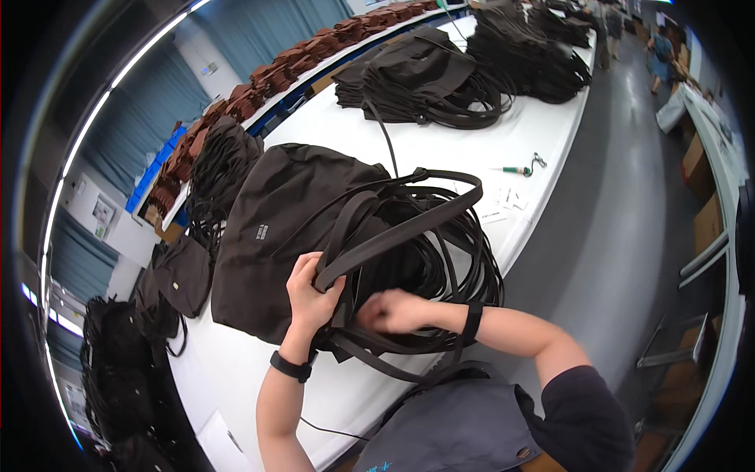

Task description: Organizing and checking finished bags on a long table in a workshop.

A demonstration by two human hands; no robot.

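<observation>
Grey apron right up close! Dark bag on the white table, left hand gripping a strap; right hand blurs, grip unclear—holding that strap steady should help.

A long worktable with a smooth white top carries the goods, its straight sides bowed by the lens. On its near part lies a thick pile of dark brown tote bags, looped handles spilling toward the right edge. Just beyond that edge of the pile, small white paper labels lie scattered, near a green-handled pointed tool with a dark looped cord. Farther along rests a flat, layered stack of dark bags, with another tall dark heap behind it.
</observation>
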